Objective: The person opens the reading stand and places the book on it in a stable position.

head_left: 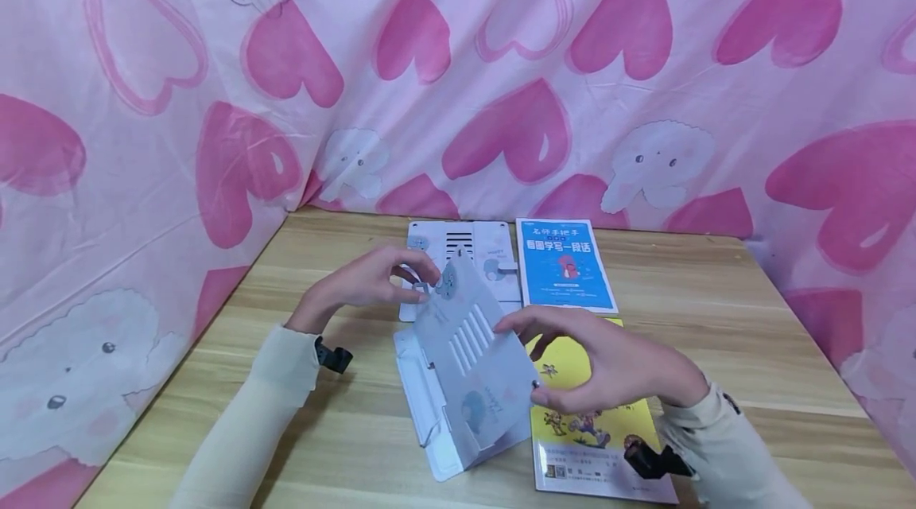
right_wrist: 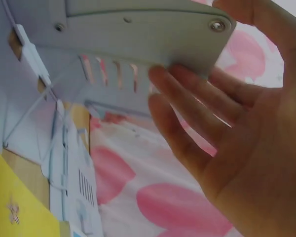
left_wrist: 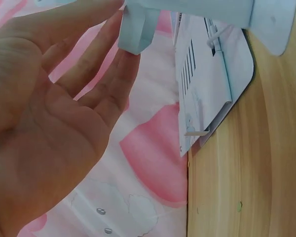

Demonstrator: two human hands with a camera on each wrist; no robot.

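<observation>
A pale book stand (head_left: 494, 382) with a slotted back panel stands half unfolded at the front middle of the table, its panel tilted up from the base. My left hand (head_left: 372, 278) pinches it at the upper left edge. In the left wrist view those fingertips meet a small folded tab (left_wrist: 136, 32). At the opposite edge, my right hand (head_left: 601, 354) grips the panel, thumb near the lower corner and fingers spread along the side. The right wrist view shows the panel's underside (right_wrist: 187, 44) with a corner screw, and thin wire supports below.
Behind lies a second slotted stand (head_left: 494, 235), folded flat. To its right is a blue book (head_left: 565, 278). A yellow book (head_left: 608, 413) lies under my right hand, beside the raised stand. Pink heart-patterned cloth (head_left: 501, 127) walls the table's back and left.
</observation>
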